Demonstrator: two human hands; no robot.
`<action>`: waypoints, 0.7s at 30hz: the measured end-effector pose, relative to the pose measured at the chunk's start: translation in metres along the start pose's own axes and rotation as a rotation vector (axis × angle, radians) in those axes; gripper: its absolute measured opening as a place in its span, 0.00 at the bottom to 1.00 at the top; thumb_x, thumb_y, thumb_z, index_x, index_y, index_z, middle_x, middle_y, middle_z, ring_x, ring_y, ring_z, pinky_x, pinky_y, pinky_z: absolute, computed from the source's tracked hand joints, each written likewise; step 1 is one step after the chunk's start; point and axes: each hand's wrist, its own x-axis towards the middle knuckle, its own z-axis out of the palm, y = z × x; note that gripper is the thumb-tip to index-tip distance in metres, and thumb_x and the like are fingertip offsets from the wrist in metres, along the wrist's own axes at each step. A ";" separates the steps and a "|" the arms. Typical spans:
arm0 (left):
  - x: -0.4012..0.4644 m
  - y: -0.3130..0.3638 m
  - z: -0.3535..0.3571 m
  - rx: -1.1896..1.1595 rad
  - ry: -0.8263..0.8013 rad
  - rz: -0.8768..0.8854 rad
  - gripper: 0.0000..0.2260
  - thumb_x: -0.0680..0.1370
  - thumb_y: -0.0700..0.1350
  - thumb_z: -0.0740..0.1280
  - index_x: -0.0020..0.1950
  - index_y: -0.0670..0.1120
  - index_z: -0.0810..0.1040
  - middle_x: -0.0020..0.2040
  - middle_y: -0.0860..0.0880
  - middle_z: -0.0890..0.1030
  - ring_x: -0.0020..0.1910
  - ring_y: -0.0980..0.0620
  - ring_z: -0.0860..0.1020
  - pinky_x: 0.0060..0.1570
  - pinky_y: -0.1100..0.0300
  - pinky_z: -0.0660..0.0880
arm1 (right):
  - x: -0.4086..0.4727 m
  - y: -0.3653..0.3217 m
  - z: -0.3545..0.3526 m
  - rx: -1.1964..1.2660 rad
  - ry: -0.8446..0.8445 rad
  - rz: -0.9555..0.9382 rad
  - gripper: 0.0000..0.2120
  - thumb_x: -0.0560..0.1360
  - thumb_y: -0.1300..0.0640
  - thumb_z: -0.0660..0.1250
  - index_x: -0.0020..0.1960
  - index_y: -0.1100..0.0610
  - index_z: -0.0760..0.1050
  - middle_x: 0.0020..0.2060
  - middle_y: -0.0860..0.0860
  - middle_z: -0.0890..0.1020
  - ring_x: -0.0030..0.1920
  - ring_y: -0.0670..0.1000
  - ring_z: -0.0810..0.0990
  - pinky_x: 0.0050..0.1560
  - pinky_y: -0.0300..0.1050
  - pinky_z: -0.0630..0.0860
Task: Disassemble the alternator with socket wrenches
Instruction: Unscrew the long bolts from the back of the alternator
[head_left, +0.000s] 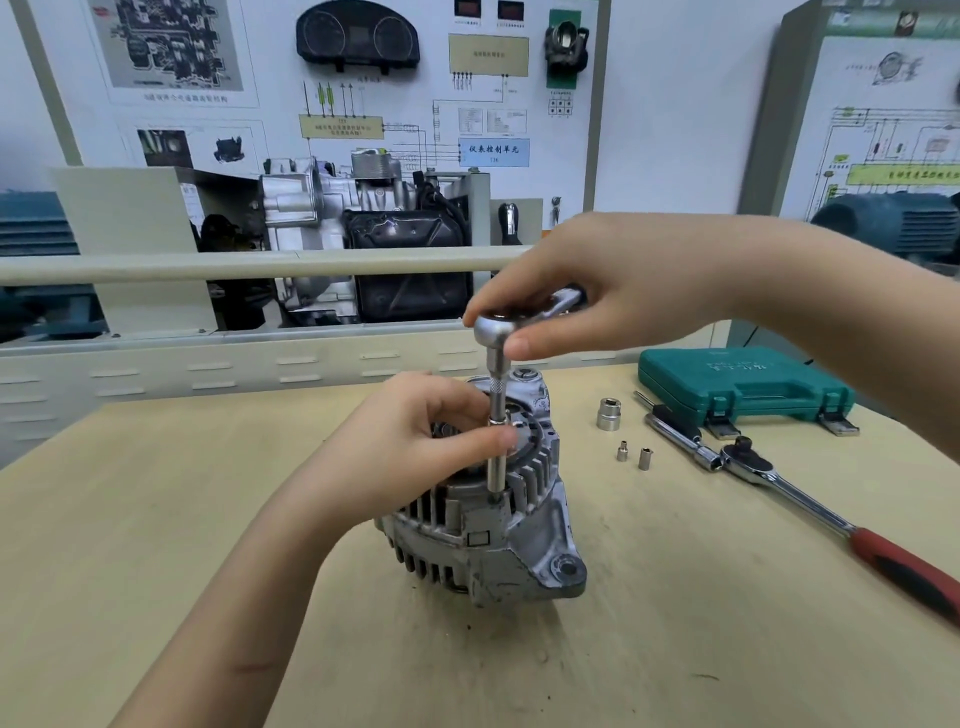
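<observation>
1. I judge the job to be early. The alternator (488, 499) stands whole in the middle of the wooden table (156, 519), its finned housing in one piece, and I see no loose bolts or cover lying near it.
2. A small ratchet (498, 325) on a long extension bar (497, 436) stands upright over a through-bolt on the near-right rim of the housing, so I take this as one housing bolt being loosened. The rest of the bolts and the splitting of the case look to be left.
3. My right hand (613, 291) is above the alternator, fingers and thumb curled round the ratchet head.
4. My left hand (421, 436) rests against the left top of the alternator, thumb and fingertips pinching the extension bar partway down to steady it.
5. To the right lie a large socket (609, 414), two small sockets (634, 455), a bigger red-handled ratchet (810, 499) and, farther back, a closed green tool case (743, 384), all apart from my hands.
</observation>
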 end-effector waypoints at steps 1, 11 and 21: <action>0.000 0.000 0.001 0.038 0.025 0.001 0.15 0.64 0.59 0.66 0.36 0.48 0.81 0.36 0.55 0.83 0.39 0.58 0.79 0.55 0.73 0.64 | 0.001 -0.001 0.000 -0.021 0.011 0.003 0.19 0.71 0.44 0.59 0.48 0.58 0.76 0.35 0.52 0.77 0.34 0.48 0.72 0.39 0.42 0.68; 0.000 0.003 0.003 -0.019 0.016 -0.021 0.10 0.63 0.57 0.67 0.35 0.52 0.79 0.34 0.60 0.81 0.36 0.64 0.77 0.38 0.75 0.69 | 0.002 -0.005 -0.001 -0.123 0.030 0.048 0.25 0.66 0.37 0.57 0.45 0.57 0.78 0.33 0.50 0.78 0.32 0.47 0.71 0.36 0.41 0.69; 0.001 0.000 0.010 0.212 0.109 -0.038 0.17 0.68 0.57 0.68 0.28 0.48 0.70 0.24 0.59 0.72 0.31 0.59 0.74 0.70 0.55 0.52 | 0.005 -0.007 -0.001 -0.181 0.043 0.066 0.25 0.64 0.35 0.57 0.43 0.55 0.77 0.29 0.46 0.76 0.30 0.44 0.70 0.32 0.39 0.66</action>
